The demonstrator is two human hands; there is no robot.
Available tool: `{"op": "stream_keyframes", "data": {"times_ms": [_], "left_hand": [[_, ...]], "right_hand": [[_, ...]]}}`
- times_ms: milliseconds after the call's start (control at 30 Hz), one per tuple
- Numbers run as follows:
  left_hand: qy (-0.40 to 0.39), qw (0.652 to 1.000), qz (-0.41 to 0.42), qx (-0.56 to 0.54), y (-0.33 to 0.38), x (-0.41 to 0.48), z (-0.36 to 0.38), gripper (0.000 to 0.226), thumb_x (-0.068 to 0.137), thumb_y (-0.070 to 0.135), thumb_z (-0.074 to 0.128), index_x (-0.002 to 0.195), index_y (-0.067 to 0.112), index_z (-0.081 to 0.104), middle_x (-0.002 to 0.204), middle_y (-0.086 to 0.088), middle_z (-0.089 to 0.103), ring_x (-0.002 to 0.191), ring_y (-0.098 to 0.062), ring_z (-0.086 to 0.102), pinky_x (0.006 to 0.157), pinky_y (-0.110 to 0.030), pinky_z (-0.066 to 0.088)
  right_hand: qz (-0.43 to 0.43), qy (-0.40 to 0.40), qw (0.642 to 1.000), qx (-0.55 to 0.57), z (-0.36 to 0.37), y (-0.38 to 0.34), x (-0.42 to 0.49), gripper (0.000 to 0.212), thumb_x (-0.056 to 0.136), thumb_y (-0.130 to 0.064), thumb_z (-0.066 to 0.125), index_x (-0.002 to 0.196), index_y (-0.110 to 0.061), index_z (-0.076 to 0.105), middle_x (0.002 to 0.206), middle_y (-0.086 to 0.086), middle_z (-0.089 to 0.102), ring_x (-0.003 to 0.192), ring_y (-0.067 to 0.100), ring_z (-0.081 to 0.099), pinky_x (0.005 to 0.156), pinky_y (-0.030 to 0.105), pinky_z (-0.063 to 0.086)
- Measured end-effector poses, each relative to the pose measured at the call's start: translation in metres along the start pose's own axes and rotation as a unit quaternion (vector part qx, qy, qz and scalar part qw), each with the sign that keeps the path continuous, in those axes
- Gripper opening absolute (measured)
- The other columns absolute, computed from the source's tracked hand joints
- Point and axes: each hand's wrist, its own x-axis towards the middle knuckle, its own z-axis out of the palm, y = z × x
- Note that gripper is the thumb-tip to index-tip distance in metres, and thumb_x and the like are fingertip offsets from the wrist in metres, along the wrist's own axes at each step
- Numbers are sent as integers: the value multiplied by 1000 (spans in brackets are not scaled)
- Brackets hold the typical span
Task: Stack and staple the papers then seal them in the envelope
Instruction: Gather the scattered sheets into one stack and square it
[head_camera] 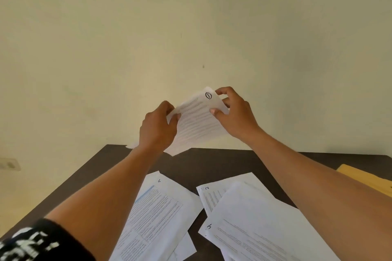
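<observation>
Both hands hold up a printed sheet (198, 122) marked with a circled 1, lifted above the far edge of the dark table (212, 161). My left hand (158, 128) pinches its left edge. My right hand (233, 112) grips the top right corner, thumb on the front. Loose printed pages lie on the table below: one with a blue header and a table (157, 207) at the left, a page numbered 2 (212, 195) partly covered by another page (261, 231) at the right. A yellow envelope (364, 178) shows at the right edge, partly hidden by my right forearm.
A pale wall rises directly behind the table's far edge. A wall socket (8, 164) sits low at the left. No stapler is in view.
</observation>
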Motion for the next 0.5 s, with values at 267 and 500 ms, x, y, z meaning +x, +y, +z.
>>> {"op": "stream_keyframes", "data": {"times_ms": [267,500], "left_hand": [[44,991,-47,-121,12,-26,-25,25,101,21,54,123,21,42,95,-2,66,67,-11,61,50,-24,42],[-53,984,-128,-112,-29,-52,22,12,102,14,51,111,21,56,108,1,63,70,-1,59,47,-11,41]], "right_hand": [[135,-14,991,-19,-31,24,-37,49,96,-37,63,137,-18,45,133,6,59,109,21,58,93,34,46],[267,-134,945,-131,-10,117,-67,25,95,-24,64,116,-11,67,123,9,68,113,28,62,98,36,50]]}}
